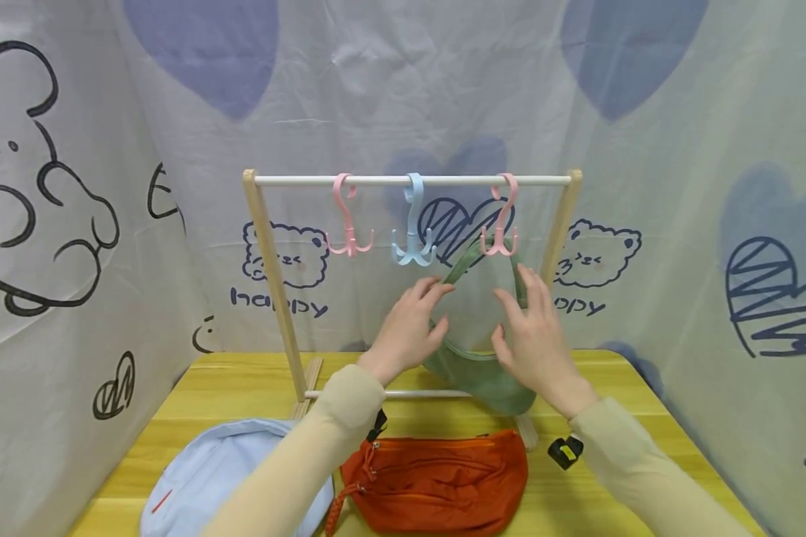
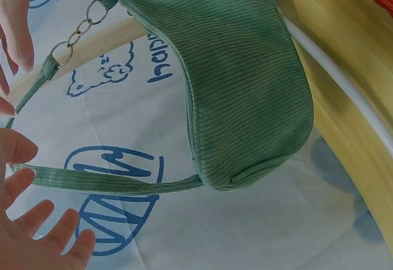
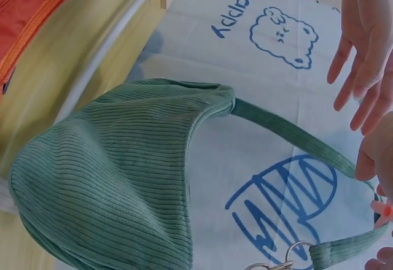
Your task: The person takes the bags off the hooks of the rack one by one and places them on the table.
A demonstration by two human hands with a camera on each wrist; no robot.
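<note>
A green corduroy handbag [image 1: 483, 380] hangs by its strap [image 2: 116, 181] from the right pink hook [image 1: 499, 242] on the rack. Metal rings [image 2: 78, 32] join one strap end to the bag body. My left hand [image 1: 410, 324] is beside the left part of the strap, fingers spread and slightly bent, fingertips right at it. Across the loop, my right hand [image 1: 536, 339] is at the strap's other side, its fingers loose and apart. Neither hand curls round the strap; the left wrist view shows the left fingers [image 2: 58, 227] spread.
The wooden rack's white rail [image 1: 295, 180] also carries another pink hook [image 1: 349, 224] and a blue hook [image 1: 413, 231]. In front on the yellow wood-grain table [image 1: 235, 380] lie an orange-red zippered pouch bag [image 1: 443, 481] and a rounded light blue fabric item [image 1: 201, 477]. Printed cloth walls surround the table.
</note>
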